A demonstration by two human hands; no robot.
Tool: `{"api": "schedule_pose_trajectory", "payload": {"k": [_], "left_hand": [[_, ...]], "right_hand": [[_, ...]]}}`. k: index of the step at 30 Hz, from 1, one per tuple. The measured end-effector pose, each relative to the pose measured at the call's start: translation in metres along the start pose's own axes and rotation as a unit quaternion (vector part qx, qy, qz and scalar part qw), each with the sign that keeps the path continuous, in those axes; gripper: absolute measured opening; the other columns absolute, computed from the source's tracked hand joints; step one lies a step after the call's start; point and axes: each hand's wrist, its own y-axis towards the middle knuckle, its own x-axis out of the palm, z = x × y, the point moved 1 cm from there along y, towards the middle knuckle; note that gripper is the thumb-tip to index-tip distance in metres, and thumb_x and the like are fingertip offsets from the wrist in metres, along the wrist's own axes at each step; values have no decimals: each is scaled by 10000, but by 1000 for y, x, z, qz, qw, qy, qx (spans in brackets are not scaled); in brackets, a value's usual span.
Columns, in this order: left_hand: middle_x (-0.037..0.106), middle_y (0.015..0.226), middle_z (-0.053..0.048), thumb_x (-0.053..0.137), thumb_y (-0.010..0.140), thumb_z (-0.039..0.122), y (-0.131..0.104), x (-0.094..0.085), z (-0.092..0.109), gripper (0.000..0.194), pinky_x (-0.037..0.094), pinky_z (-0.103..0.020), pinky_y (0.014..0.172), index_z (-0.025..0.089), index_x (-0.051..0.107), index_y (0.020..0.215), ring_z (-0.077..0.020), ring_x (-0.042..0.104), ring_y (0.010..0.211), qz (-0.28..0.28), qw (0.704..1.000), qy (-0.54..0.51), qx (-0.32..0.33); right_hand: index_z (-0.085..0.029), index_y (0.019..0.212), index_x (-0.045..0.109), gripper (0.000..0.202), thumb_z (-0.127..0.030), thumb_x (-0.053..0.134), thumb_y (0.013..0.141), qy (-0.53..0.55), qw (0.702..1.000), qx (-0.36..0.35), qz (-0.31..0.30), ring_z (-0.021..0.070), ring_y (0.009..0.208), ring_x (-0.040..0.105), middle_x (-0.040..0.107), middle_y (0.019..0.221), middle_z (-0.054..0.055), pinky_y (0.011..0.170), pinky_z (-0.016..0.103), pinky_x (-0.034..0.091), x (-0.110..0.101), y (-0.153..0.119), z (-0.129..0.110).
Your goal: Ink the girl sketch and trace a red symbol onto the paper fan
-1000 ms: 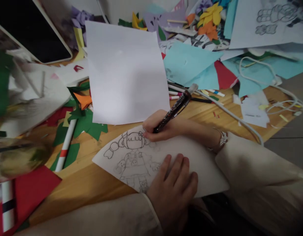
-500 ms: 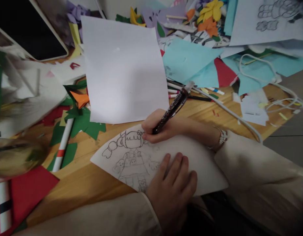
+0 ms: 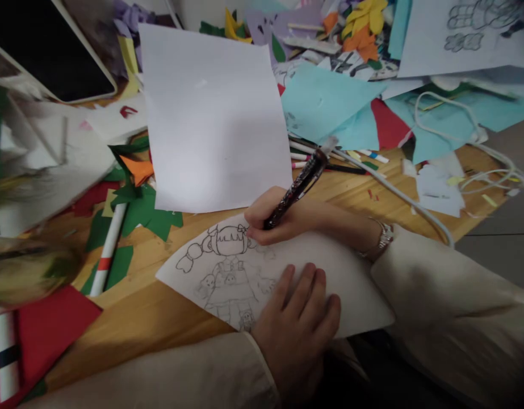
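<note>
A dark patterned pen [image 3: 293,193] is gripped in my right hand [image 3: 272,218], its upper end leaning up and to the right. The writing tip is hidden behind my fingers, beside the hair bow of a drawn figure. That figure, with a braid and a dress, is on a white sheet of paper [image 3: 351,278]. Its head has dark lines, while the dress and legs are in fainter ones. Flat on the lower part of this sheet rests my left hand [image 3: 302,324], fingers a little apart and nothing in them.
A blank white sheet [image 3: 214,119] lies just beyond the drawing. Light blue paper [image 3: 330,102], pens and a white cable [image 3: 398,196] are at the right. To the left are green paper scraps [image 3: 146,213], a white marker [image 3: 110,250], red paper [image 3: 57,329] and a tablet [image 3: 53,51].
Almost nothing differs. The whole view has shifted very slightly, and both hands keep their places on the drawing.
</note>
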Motion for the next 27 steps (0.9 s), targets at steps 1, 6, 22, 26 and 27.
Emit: {"api": "schedule_pose_trajectory", "payload": {"k": [1, 6, 22, 26, 27], "left_hand": [[416, 1448, -237, 460, 881, 432, 0, 0, 0, 558, -6, -561, 1139, 106, 459, 1335, -401, 318, 1386, 3, 1000, -2, -4], [408, 1465, -210, 510, 838, 414, 0, 1, 3, 560, 4, -544, 1161, 136, 473, 1323, -374, 273, 1416, 0, 999, -21, -44], [174, 1578, -201, 589, 814, 471, -9, 9, 12, 806, 159, -644, 1136, 217, 253, 1502, -389, 98, 1460, -44, 994, 13, -104], [207, 1566, -214, 604, 768, 643, -23, 13, 13, 921, 251, -628, 1113, 217, 249, 1503, -403, 160, 1447, -24, 997, 48, -62], [234, 1560, -204, 598, 801, 611, -28, 12, 11, 853, 283, -611, 1101, 243, 267, 1496, -396, 211, 1436, -30, 996, 77, -36]], "right_hand": [[-176, 635, 336, 294, -160, 502, 877, -3, 1000, -1, 1, 41, 573, 324, 324, 602, -66, 544, 183, 289, 0, 0, 0], [-171, 628, 347, 284, -129, 504, 860, 33, 999, 5, 15, 44, 578, 327, 332, 611, -62, 552, 187, 300, -1, -1, 0], [-162, 843, 623, 185, -332, 551, 842, -354, 909, 218, 24, 118, 630, 489, 634, 739, 25, 580, 246, 262, -37, -65, -33], [-185, 919, 683, 312, -390, 450, 940, -417, 866, 273, 43, 179, 760, 586, 698, 887, 82, 633, 263, 324, -50, -117, -33], [-197, 946, 694, 309, -417, 477, 930, -421, 859, 289, 43, 188, 760, 601, 704, 883, 82, 641, 264, 347, -54, -129, -30]]}}
